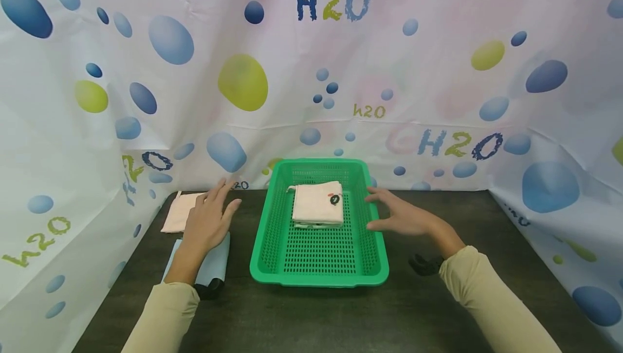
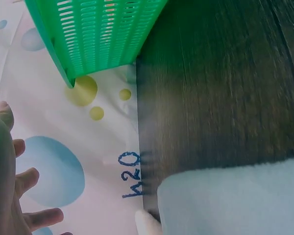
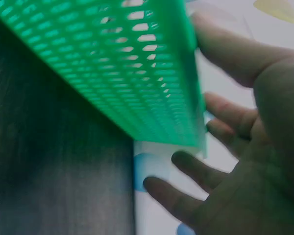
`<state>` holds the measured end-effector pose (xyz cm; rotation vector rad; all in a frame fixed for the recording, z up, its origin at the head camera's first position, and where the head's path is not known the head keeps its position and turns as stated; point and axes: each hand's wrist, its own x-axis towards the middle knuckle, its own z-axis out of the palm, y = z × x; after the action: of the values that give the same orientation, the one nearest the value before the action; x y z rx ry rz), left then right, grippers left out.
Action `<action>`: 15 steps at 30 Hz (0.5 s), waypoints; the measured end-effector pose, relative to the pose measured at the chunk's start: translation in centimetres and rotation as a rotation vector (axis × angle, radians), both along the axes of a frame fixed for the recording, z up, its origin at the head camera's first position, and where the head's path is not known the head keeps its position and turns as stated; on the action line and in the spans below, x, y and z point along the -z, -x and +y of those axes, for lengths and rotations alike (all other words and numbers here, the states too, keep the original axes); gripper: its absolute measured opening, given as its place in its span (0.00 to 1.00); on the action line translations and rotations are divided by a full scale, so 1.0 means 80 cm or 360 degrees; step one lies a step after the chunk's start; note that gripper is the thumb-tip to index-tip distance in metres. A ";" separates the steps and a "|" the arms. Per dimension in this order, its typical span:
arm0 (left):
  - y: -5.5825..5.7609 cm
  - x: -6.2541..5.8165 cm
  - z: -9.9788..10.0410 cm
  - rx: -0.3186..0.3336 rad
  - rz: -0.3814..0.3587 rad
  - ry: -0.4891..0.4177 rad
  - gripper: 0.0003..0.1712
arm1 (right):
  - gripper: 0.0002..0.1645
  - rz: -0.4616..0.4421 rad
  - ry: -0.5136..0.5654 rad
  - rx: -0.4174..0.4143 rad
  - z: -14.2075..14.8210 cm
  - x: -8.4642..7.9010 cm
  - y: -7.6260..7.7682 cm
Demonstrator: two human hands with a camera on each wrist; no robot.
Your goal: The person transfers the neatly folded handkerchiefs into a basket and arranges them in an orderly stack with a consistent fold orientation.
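Note:
A green plastic basket (image 1: pixel 318 279) with slotted walls stands on the dark table. Inside it, toward the back, lies a folded cream towel (image 1: pixel 317 204) with a hanging loop and a small dark print. My right hand (image 1: pixel 401 215) is beside the basket's right rim, fingers spread and fingertips close to the edge. Away to the left, my left hand (image 1: pixel 208 220) hovers with fingers extended, holding nothing. It is over a light blue towel (image 1: pixel 214 261), partly hidden by the forearm, and a pale pink cloth (image 1: pixel 179 213) farther back.
The dark wooden table (image 1: pixel 316 318) ends at the back against a white curtain (image 1: pixel 302 72) printed with blue and green drops and lettering. The curtain also rises along both sides. A black strap-like item (image 1: pixel 424 265) shows by the right wrist.

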<state>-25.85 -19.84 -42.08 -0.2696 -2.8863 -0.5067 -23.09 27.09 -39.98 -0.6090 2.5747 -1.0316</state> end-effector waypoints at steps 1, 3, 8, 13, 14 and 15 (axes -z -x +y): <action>-0.001 0.000 -0.002 -0.0005 -0.0009 0.0003 0.38 | 0.45 0.0000 0.0026 0.0005 0.002 0.003 0.000; -0.004 -0.001 -0.006 -0.0014 -0.0017 0.0015 0.39 | 0.44 0.0013 0.0083 0.0000 0.005 0.009 0.001; -0.012 -0.005 -0.015 -0.0054 -0.0031 0.0029 0.40 | 0.43 0.0042 0.0224 -0.0003 0.012 0.026 0.004; -0.018 -0.006 -0.024 -0.0100 -0.0082 0.0050 0.41 | 0.40 0.0095 0.0339 0.0027 0.015 0.040 0.005; -0.020 -0.006 -0.026 -0.0107 -0.0092 0.0052 0.41 | 0.39 0.0108 0.0359 0.0032 0.015 0.042 0.005; -0.021 -0.006 -0.028 -0.0117 -0.0102 0.0053 0.41 | 0.38 0.0120 0.0379 0.0037 0.015 0.043 0.005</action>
<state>-24.15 -22.08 -41.61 -0.1542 -2.9563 -0.4632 -23.48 28.27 -43.45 -0.6894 2.5476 -1.3603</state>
